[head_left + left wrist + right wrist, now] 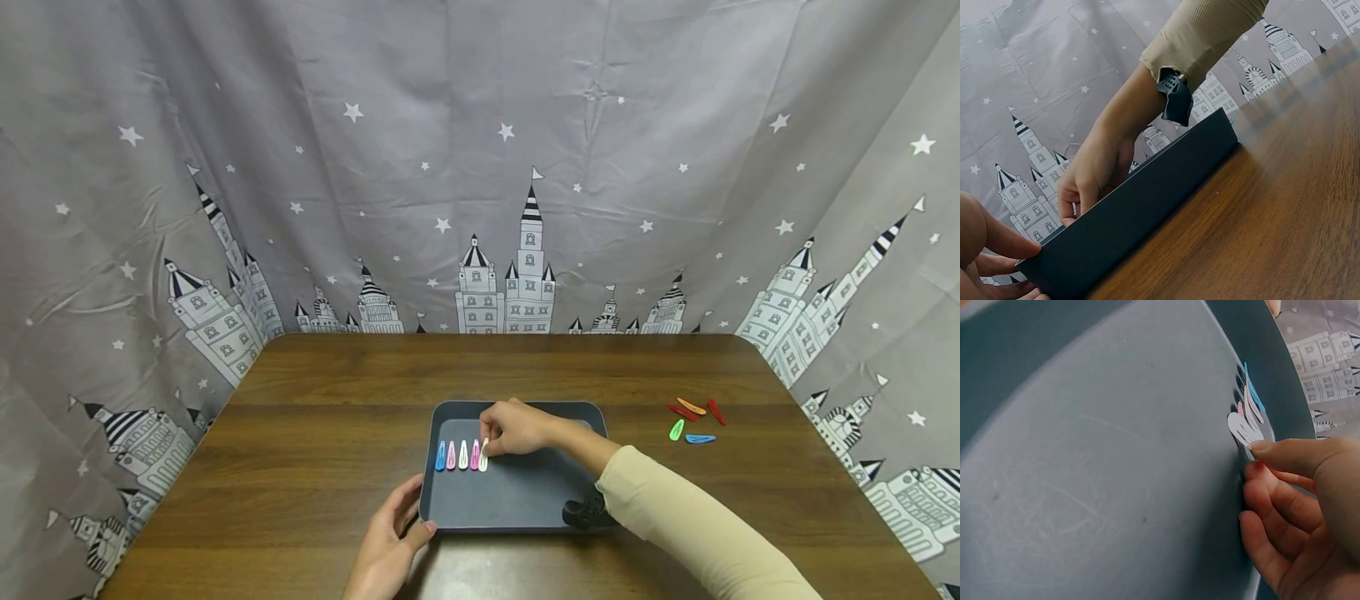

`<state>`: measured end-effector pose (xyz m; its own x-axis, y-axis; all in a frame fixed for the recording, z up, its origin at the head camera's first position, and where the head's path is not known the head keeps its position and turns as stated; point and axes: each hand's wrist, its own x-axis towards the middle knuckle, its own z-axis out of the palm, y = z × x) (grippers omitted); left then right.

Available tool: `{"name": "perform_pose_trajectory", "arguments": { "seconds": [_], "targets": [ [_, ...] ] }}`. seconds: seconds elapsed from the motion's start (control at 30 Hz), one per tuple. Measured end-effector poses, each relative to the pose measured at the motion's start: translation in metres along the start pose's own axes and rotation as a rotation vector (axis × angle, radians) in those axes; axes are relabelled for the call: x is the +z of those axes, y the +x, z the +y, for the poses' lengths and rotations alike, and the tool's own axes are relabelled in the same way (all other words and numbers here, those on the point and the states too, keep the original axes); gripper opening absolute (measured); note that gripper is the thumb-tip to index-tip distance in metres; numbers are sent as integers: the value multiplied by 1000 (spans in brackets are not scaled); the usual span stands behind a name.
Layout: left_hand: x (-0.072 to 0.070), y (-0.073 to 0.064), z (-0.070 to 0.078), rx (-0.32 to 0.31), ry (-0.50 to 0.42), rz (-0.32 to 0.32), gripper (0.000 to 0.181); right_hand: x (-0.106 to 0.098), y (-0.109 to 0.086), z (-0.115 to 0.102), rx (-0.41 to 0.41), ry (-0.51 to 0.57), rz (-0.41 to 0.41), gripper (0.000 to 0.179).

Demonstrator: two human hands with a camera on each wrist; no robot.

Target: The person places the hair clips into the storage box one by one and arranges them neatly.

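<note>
A dark grey tray (pixel 525 508) lies on the wooden table. Inside it, a row of snap hair clips stands along the left part: a blue clip (pixel 440 456), a light pink clip (pixel 451 456), a cream clip (pixel 463 455) and a brighter pink clip (pixel 475 455). At the right end of this row, my right hand (pixel 517 427) pinches a pale cream hair clip (pixel 1242 430) between thumb and fingertips, close over the tray floor. My left hand (pixel 390 533) grips the tray's near left corner, its thumb (pixel 1027 249) at the rim and fingers along the outer side.
To the right of the tray, more hair clips lie loose on the table: a green clip (pixel 677 430), a blue clip (pixel 701 439), an orange clip (pixel 692 406) and red ones (pixel 716 411). A grey curtain (pixel 480 167) with printed castles hangs behind the table.
</note>
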<state>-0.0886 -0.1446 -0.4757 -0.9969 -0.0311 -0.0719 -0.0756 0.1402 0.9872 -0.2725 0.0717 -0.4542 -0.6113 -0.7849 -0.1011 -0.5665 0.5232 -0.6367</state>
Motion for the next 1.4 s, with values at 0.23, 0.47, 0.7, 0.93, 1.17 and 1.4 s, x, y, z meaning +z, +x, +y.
{"name": "perform_pose_trajectory", "arguments": {
  "seconds": [0.23, 0.47, 0.7, 0.93, 1.17, 1.4],
  "targets": [
    [0, 1, 1, -10, 1, 2, 64, -2, 1, -2, -3, -62, -5, 16],
    [-1, 2, 1, -16, 1, 2, 64, -2, 1, -2, -17, -74, -7, 13],
    [-1, 2, 0, -9, -2, -3, 64, -1, 2, -1, -4, -54, -6, 13],
    [-1, 0, -1, 9, -18, -13, 64, 0, 3, 0, -3, -56, -8, 12],
    [-1, 0, -2, 12, -28, -15, 64, -6, 1, -1, -4, -20, -28, 11],
    [-2, 1, -1, -6, -7, -9, 65, -20, -6, 4, -1, -12, -21, 11]
  ]
}}
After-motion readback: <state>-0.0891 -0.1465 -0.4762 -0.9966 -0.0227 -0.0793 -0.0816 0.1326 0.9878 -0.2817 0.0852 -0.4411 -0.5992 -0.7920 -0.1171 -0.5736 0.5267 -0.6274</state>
